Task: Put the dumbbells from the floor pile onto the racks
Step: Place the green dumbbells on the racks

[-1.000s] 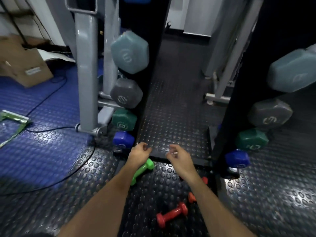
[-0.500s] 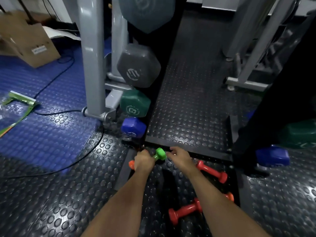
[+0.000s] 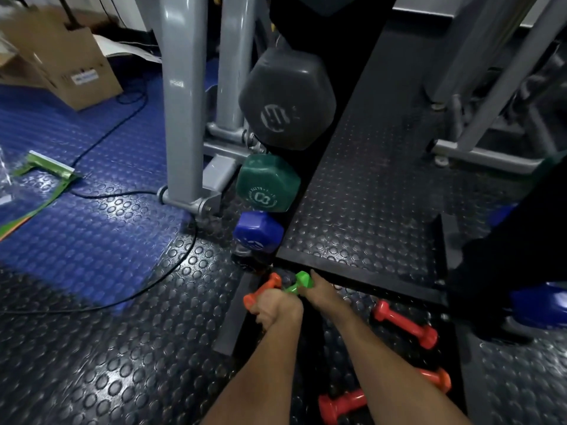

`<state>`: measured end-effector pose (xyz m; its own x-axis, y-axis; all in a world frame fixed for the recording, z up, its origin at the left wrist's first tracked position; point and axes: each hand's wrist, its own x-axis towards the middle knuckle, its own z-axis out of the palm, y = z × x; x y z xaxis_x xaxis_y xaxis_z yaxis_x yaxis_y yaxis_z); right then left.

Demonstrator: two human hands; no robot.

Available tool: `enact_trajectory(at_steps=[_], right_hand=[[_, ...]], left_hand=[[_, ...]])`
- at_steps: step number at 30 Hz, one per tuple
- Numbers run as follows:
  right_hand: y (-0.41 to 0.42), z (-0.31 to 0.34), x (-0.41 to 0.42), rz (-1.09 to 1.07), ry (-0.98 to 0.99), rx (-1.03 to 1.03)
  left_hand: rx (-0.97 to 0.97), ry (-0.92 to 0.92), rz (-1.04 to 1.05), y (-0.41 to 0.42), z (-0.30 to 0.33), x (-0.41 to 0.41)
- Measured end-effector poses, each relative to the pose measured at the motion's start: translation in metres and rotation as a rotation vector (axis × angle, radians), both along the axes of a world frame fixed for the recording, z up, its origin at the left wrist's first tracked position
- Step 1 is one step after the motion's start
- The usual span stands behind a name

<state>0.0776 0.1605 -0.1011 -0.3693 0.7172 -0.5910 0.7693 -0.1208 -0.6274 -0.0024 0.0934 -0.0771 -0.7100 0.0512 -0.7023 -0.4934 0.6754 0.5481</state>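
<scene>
A small green dumbbell (image 3: pixel 302 281) lies on the black studded floor at the foot of the left rack (image 3: pixel 306 194). My left hand (image 3: pixel 276 306) is curled over its near end and handle. My right hand (image 3: pixel 317 291) grips its far head. An orange dumbbell (image 3: pixel 263 289) lies right beside my left hand, touching it. More of the pile sits under my right arm: a red dumbbell (image 3: pixel 405 324), another red one (image 3: pixel 342 404) and an orange one (image 3: pixel 437 379). The left rack holds grey (image 3: pixel 287 99), dark green (image 3: pixel 267 184) and blue (image 3: pixel 258 232) hex dumbbells.
The right rack's black post (image 3: pixel 506 256) carries a blue dumbbell (image 3: pixel 541 305) low down. Grey machine legs (image 3: pixel 181 118) stand to the left of the left rack. A black cable (image 3: pixel 132 194) crosses the blue mat, with a cardboard box (image 3: pixel 64 56) behind. A raised mat edge (image 3: pixel 352 271) runs between the racks.
I have bent lower and closer to the floor. Both hands dropped from above the pile onto the green dumbbell and closed on it; the orange one beside it came into view.
</scene>
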Motion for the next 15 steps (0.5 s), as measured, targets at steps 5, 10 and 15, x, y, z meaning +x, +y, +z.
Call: enact_trajectory(at_steps=[5,10,15], right_hand=[[-0.003,-0.017,0.015,-0.023,-0.018,0.125],[-0.004,-0.008,0.031,-0.107,-0.035,0.08],[-0.008,-0.013,0.047,-0.216,-0.06,0.096]], left_hand=[[0.029,-0.061,0.237,0.007,0.011,0.003],[-0.029,-0.032,0.091,-0.01,0.006,0.013],[-0.046,-0.041,0.062,-0.034,-0.025,0.012]])
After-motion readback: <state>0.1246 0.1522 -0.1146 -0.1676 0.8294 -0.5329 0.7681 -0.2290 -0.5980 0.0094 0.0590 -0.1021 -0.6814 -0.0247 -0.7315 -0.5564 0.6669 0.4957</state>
